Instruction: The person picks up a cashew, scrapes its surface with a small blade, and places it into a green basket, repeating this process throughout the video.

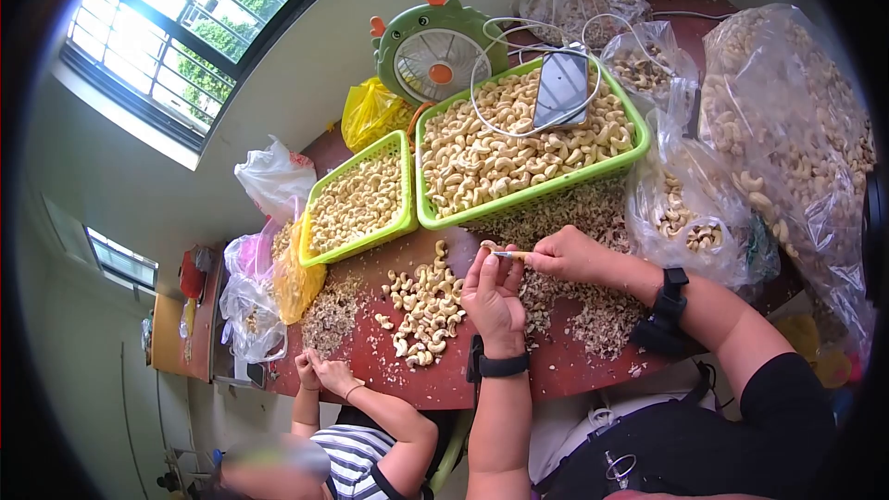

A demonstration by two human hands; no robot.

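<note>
Pinched in the fingertips of my left hand [496,304] is a cashew nut [489,245], held up over the table with the palm turned up. My right hand [567,256] grips a small knife [515,255] by its yellow-orange handle, its tip right at the nut. Below and left of my left hand lies a loose pile of cashew nuts [426,301]. Brown skin peelings [597,315] are heaped under my right forearm.
Two green baskets of cashews, a large one [532,187] and a smaller one [359,243], stand behind. A phone [561,88] with a white cable lies on the large one. A green fan [440,51] and plastic bags [787,120] surround them. Another person's hands [324,372] work at the left.
</note>
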